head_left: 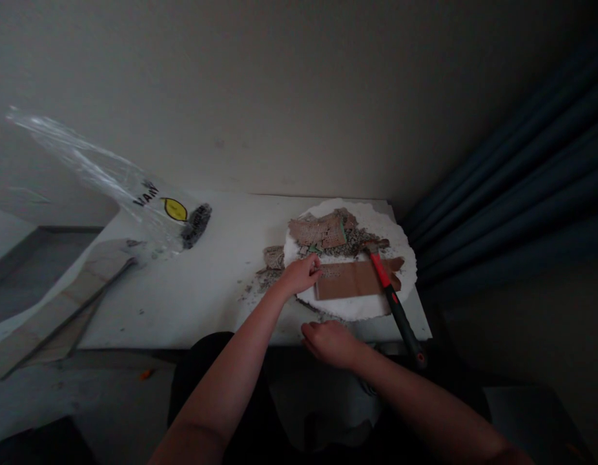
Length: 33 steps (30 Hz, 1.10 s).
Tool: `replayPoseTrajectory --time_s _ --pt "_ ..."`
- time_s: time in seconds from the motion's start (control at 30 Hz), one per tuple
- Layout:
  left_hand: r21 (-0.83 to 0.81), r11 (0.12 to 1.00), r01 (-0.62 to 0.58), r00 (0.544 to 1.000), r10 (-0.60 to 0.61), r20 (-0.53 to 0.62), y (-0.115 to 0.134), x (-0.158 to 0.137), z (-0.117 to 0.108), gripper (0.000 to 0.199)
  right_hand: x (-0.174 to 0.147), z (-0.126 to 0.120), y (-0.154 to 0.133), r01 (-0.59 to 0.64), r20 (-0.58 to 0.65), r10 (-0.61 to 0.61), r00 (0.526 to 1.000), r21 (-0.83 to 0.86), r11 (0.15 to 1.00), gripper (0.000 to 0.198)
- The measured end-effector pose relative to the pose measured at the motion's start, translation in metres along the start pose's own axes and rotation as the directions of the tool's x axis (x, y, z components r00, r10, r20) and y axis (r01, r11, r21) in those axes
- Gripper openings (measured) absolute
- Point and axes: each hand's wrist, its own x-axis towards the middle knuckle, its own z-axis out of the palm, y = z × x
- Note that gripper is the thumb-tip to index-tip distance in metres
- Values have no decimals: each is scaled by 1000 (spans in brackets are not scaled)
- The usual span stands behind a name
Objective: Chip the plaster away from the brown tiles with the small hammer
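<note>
Sorting rubble, I judge: my left hand (301, 274) pinches a small fragment (314, 249) at the white slab (400, 258); right hand (330, 342) rests curled, empty, on the counter (206, 290) edge; hammer (393, 300) lies idle.

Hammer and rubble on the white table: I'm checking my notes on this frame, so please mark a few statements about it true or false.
1. The hammer lies on the white slab, in neither hand. True.
2. The left hand is at the near edge of the rubble. True.
3. The right hand grips the hammer's handle. False: it rests at the table edge, apart from the hammer.
4. The plastic bag lies right of the slab. False: it is far to the left.
</note>
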Motion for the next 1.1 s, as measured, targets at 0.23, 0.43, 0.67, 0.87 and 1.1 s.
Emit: replayPoseTrajectory --time_s 0.23,0.43,0.67,0.87,1.1 --pt "18 1000 12 1000 -13 5 3 -1 -1 19 8 -24 30 -238 -340 220 914 -13 971 23" --pt "57 998 12 1000 -12 -7 3 1 0 21 -1 -57 103 -163 -601 281 748 244 956 7" --pt "51 999 8 1000 -7 -10 2 1 1 19 13 -50 115 -208 -455 277 846 197 958 5" --pt "76 997 18 1000 -18 -1 3 0 0 20 23 -50 111 -332 -326 359 874 137 933 6" --pt "77 997 9 1000 -8 -6 2 -1 1 22 24 -55 106 -382 -304 392 868 95 919 9"
